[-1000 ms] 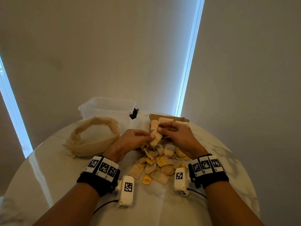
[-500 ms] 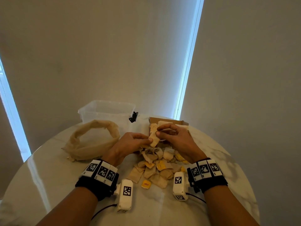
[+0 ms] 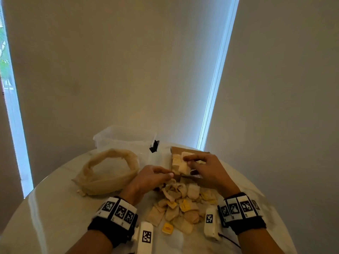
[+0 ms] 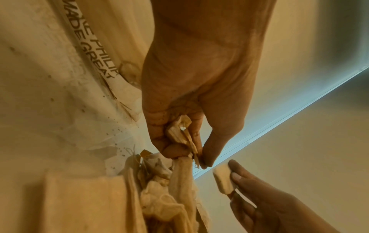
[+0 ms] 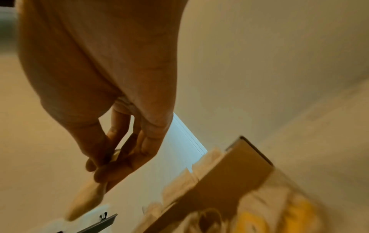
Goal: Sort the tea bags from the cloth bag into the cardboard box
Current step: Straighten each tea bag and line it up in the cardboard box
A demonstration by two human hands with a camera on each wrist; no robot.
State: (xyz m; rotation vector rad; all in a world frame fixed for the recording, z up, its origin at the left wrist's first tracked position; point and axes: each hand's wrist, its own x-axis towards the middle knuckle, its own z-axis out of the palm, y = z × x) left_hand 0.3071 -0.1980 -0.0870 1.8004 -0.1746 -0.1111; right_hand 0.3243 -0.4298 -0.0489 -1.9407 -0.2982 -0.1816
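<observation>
One tea bag (image 3: 184,166) btwn hands, over box (image 3: 190,150).

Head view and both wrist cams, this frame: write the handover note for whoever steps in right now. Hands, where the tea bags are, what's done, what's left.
Right hand: pinches one tea bag over the cardboard box, not yet let go.
Left hand: fingers curled round a crumpled tea bag at the far edge of the pile.
Cloth bag: lies open on the table, left of the hands; no tea bags can be seen inside.
Done: a few tea bags stand in the box.
Left: set the held ones in, then clear the loose pile, including the stray yellow tag.
</observation>
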